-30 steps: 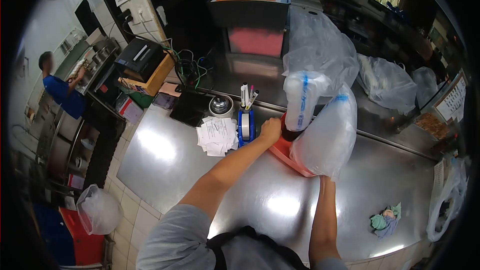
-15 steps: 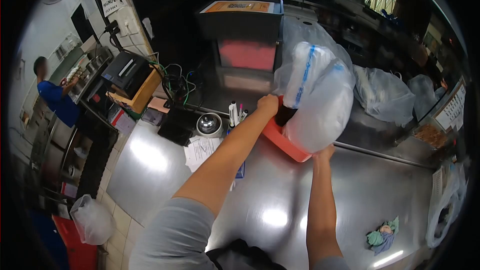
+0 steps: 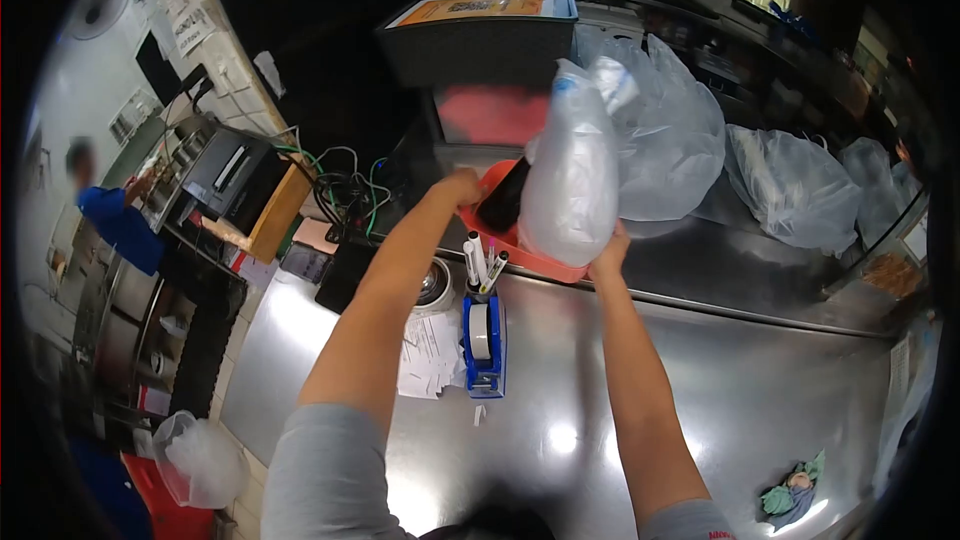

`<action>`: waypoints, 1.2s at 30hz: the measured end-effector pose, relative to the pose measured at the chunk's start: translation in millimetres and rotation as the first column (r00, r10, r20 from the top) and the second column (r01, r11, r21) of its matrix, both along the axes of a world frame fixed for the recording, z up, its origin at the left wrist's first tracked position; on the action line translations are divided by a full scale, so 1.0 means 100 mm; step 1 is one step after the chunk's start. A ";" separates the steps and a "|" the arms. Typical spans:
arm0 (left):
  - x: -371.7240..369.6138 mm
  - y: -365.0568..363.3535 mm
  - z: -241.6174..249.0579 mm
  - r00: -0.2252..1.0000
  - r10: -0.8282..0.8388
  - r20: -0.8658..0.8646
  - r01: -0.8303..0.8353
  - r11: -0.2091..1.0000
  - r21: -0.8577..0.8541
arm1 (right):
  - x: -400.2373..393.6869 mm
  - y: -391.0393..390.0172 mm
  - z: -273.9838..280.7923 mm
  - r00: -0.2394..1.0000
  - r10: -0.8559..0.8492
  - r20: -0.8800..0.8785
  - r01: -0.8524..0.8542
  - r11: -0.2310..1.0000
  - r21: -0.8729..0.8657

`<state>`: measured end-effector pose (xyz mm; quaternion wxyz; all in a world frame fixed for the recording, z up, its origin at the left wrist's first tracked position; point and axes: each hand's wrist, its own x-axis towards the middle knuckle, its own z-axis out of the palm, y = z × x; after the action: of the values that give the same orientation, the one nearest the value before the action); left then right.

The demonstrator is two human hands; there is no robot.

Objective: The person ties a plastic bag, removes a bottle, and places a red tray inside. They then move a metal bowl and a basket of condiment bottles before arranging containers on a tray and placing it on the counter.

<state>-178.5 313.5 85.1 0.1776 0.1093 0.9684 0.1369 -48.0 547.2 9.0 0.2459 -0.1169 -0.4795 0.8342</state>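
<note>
My left hand [image 3: 460, 187] grips the left end of an orange-red plastic tub [image 3: 552, 266], fingers closed round its rim. At the opposite end my right hand [image 3: 611, 250] holds the tub near its lower corner; part of its fingers is hidden behind. Inside stands a tall, clear plastic bag of white contents [image 3: 570, 175], beside a dark object [image 3: 503, 198] whose kind I cannot make out. The tub is over the raised back ledge of the steel counter, in front of a black box with a pink-red front [image 3: 490, 115].
A blue tape dispenser [image 3: 484, 345], marker pens [image 3: 485, 265] and papers [image 3: 428, 355] lie below my left forearm. Large clear plastic bags [image 3: 665, 140] sit right of the tub. A crumpled green cloth [image 3: 793, 490] lies at lower right. A person in blue [image 3: 120, 225] stands far left.
Both hands have carried the tub left, toward the black box and over the back ledge. The tape dispenser has come into fuller view. The camera view has shifted slightly.
</note>
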 end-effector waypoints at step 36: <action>0.83 -0.61 -0.04 0.787 0.262 -0.559 0.260 0.681 0.685 | -0.37 -0.45 -0.02 0.982 -0.190 0.007 0.161 0.848 0.505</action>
<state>-95.5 252.7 81.4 -0.2077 0.2087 0.8329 0.4687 -84.9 502.7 7.0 0.3292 -0.1159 -0.6740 0.6511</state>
